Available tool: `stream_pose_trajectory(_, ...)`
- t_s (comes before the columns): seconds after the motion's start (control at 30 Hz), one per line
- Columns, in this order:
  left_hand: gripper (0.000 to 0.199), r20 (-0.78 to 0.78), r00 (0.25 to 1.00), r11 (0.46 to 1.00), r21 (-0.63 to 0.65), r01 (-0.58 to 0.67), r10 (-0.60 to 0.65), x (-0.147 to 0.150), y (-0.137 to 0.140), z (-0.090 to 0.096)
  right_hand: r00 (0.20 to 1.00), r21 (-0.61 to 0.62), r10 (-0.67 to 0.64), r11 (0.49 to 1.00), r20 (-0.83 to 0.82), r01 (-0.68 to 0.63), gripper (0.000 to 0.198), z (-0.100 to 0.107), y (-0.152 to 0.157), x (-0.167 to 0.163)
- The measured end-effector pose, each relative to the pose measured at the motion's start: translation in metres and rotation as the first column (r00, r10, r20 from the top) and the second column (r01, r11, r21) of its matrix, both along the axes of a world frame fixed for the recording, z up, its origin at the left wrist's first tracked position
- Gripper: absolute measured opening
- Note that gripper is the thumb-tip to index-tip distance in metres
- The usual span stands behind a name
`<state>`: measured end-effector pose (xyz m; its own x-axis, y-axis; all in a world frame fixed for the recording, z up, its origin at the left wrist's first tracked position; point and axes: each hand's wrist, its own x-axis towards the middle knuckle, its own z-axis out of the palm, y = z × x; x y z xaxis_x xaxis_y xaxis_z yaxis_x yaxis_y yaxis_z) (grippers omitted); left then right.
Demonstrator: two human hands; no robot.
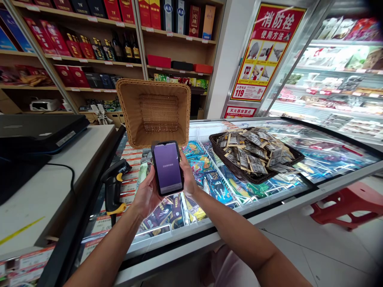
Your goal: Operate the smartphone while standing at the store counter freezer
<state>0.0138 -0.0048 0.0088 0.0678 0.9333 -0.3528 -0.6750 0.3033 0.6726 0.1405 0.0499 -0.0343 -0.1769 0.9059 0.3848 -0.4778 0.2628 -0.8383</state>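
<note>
Our left hand and right hand are both closed around a phone, its purple screen facing us. Below the phone we see a glass-topped freezer. Left of the phone is a scanner; behind it, a tan basket; to its right, a dark basket with many packets.

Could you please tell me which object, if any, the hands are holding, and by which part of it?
A smartphone, held by its sides: the left hand at its lower left side, the right hand along its right side.
</note>
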Motion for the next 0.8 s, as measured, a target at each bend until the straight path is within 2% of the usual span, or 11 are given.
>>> stream_pose_trajectory(0.27, 0.051, 0.027, 0.998, 0.997, 0.050, 0.059, -0.060, -0.0035, 0.0014, -0.0059, 1.000, 0.013, -0.013, 1.000, -0.010, 0.013, 0.059, -0.0033, 0.0011, -0.0010)
stream_pose_trajectory(0.8, 0.049, -0.019, 1.000, 1.000, -0.023, -0.011, 0.011, 0.0024, -0.0005, 0.0039, 1.000, 0.015, -0.013, 1.000, -0.008, 0.014, 0.063, -0.0015, 0.0004, -0.0004)
